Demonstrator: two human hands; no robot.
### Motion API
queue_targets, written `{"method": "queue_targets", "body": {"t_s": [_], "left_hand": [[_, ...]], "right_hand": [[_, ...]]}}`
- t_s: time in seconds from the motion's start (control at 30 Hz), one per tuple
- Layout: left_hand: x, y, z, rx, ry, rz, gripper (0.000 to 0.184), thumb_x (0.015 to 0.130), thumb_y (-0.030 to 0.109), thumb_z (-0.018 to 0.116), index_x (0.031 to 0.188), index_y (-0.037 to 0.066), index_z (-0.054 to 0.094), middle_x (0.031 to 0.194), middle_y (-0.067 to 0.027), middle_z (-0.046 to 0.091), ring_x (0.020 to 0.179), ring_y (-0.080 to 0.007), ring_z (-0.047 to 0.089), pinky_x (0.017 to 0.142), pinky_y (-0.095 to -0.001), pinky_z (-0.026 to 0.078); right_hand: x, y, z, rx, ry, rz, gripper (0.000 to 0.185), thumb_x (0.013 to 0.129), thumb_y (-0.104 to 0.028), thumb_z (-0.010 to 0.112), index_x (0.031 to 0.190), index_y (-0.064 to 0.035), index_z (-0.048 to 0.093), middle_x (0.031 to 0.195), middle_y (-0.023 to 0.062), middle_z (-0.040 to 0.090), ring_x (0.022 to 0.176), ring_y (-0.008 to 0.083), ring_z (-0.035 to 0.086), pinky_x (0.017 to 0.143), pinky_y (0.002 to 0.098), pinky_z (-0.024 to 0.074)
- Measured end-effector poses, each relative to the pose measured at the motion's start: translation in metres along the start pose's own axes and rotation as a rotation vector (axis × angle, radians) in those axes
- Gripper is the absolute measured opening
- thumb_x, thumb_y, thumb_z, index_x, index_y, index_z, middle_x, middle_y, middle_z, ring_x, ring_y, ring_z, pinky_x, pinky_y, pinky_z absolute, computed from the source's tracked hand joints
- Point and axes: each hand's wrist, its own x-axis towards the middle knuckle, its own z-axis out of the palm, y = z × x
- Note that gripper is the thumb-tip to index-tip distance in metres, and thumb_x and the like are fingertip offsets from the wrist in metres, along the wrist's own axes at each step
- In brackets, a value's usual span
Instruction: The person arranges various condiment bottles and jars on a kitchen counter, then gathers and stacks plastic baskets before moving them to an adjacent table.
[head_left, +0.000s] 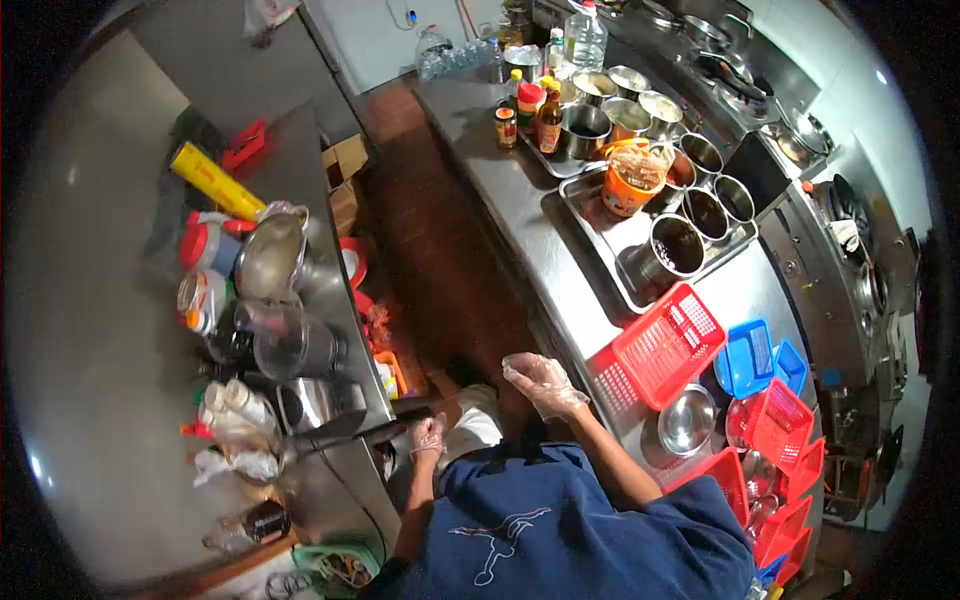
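My left hand (428, 436), in a clear plastic glove, is closed in a fist beside the left counter's edge. Right by it is the end of a long dark bar or handle (372, 430) that reaches over the counter; whether my fingers grip it I cannot make out. My right hand (545, 386), also gloved in clear plastic, hovers over the aisle by the right counter's edge. Its fingers are stretched out and slightly cupped, with nothing visible in them. Nearest to it are a red plastic basket (668, 345) and a steel bowl (687, 420).
On the right counter (490, 170), a metal tray (625, 290) bears steel pots and an orange bucket (632, 180). Blue baskets (745, 358) and more red baskets stand nearer me. The left counter (110, 330) carries a clear jug (295, 345), bottles and a yellow tube (215, 180).
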Motion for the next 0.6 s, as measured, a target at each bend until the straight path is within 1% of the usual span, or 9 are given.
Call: {"method": "queue_targets", "body": {"t_s": [0.1, 0.2, 0.23, 0.27, 0.3, 0.37, 0.43, 0.5, 0.6], "left_hand": [[0.076, 0.021, 0.004, 0.125, 0.047, 0.202, 0.041, 0.087, 0.042, 0.069, 0.073, 0.004, 0.066, 0.061, -0.0128, 0.058, 0.058, -0.0191, 0.059, 0.058, -0.0382, 0.046], [0.146, 0.08, -0.013, -0.141, -0.221, -0.148, 0.037, 0.09, 0.036, 0.068, 0.072, 0.003, 0.065, 0.058, -0.0081, 0.058, 0.048, -0.0146, 0.054, 0.048, -0.0364, 0.043], [0.171, 0.084, -0.014, 0.002, -0.158, 0.093, 0.037, 0.089, 0.034, 0.069, 0.07, 0.003, 0.063, 0.059, -0.008, 0.059, 0.052, -0.0155, 0.055, 0.052, -0.0373, 0.043], [0.192, 0.086, -0.015, -0.006, -0.135, 0.168, 0.038, 0.089, 0.034, 0.068, 0.07, 0.002, 0.062, 0.06, -0.0101, 0.059, 0.053, -0.018, 0.054, 0.053, -0.0384, 0.043], [0.215, 0.095, -0.018, -0.013, -0.11, 0.245, 0.038, 0.089, 0.035, 0.068, 0.07, 0.002, 0.062, 0.061, -0.0123, 0.059, 0.054, -0.0204, 0.054, 0.055, -0.0395, 0.044], [0.247, 0.115, -0.029, 0.034, -0.1, 0.367, 0.04, 0.089, 0.037, 0.067, 0.071, 0.001, 0.062, 0.065, -0.0179, 0.06, 0.058, -0.027, 0.055, 0.06, -0.0414, 0.044], [0.28, 0.114, -0.027, 0.034, -0.228, 0.184, 0.041, 0.089, 0.039, 0.066, 0.074, 0.001, 0.064, 0.071, -0.0203, 0.062, 0.064, -0.0321, 0.059, 0.062, -0.0424, 0.044], [0.297, 0.125, -0.028, 0.204, -0.161, 0.301, 0.035, 0.088, 0.033, 0.066, 0.076, 0.001, 0.064, 0.068, -0.0174, 0.062, 0.063, -0.0256, 0.059, 0.061, -0.0403, 0.045], [0.313, 0.144, -0.027, 0.124, -0.205, 0.284, 0.032, 0.088, 0.03, 0.066, 0.076, 0.0, 0.065, 0.07, -0.0156, 0.064, 0.064, -0.0239, 0.061, 0.062, -0.0393, 0.045]], "right_hand": [[0.046, 0.004, -0.005, -0.093, 0.131, -0.059, 0.035, 0.089, -0.032, 0.069, 0.112, -0.005, 0.069, 0.098, 0.013, 0.072, 0.084, 0.0224, 0.068, 0.076, 0.0347, 0.0535], [0.095, -0.01, -0.015, -0.05, 0.207, 0.048, 0.036, 0.089, -0.031, 0.069, 0.113, -0.0049, 0.067, 0.093, 0.0107, 0.071, 0.082, 0.0193, 0.066, 0.077, 0.0322, 0.053], [0.111, -0.008, -0.015, -0.035, 0.247, 0.049, 0.036, 0.09, -0.031, 0.069, 0.114, -0.0044, 0.066, 0.093, 0.0093, 0.07, 0.083, 0.0174, 0.065, 0.077, 0.0312, 0.0525], [0.13, -0.005, -0.013, 0.177, 0.27, -0.052, 0.036, 0.092, -0.028, 0.068, 0.116, -0.0027, 0.064, 0.097, 0.0069, 0.069, 0.087, 0.0144, 0.062, 0.079, 0.0309, 0.051], [0.149, 0.001, -0.018, 0.099, 0.259, -0.033, 0.036, 0.093, -0.025, 0.067, 0.119, -0.0015, 0.061, 0.103, 0.0064, 0.067, 0.091, 0.014, 0.061, 0.082, 0.0313, 0.0501], [0.173, -0.004, -0.025, 0.321, 0.234, 0.034, 0.033, 0.093, -0.023, 0.066, 0.118, -0.0014, 0.061, 0.1, 0.0079, 0.067, 0.091, 0.0152, 0.061, 0.082, 0.0314, 0.0501], [0.191, -0.033, -0.035, 0.009, 0.373, 0.014, 0.034, 0.093, -0.023, 0.064, 0.118, -0.0012, 0.06, 0.098, 0.0098, 0.067, 0.092, 0.0191, 0.063, 0.084, 0.0333, 0.0506], [0.204, -0.053, -0.045, 0.031, 0.432, 0.025, 0.034, 0.093, -0.024, 0.065, 0.117, -0.0006, 0.061, 0.1, 0.0112, 0.067, 0.093, 0.0208, 0.064, 0.085, 0.0345, 0.0507], [0.232, -0.051, -0.065, 0.097, 0.485, 0.062, 0.04, 0.092, -0.024, 0.067, 0.123, 0.0, 0.057, 0.108, 0.0132, 0.066, 0.098, 0.0208, 0.063, 0.088, 0.0356, 0.05]]}}
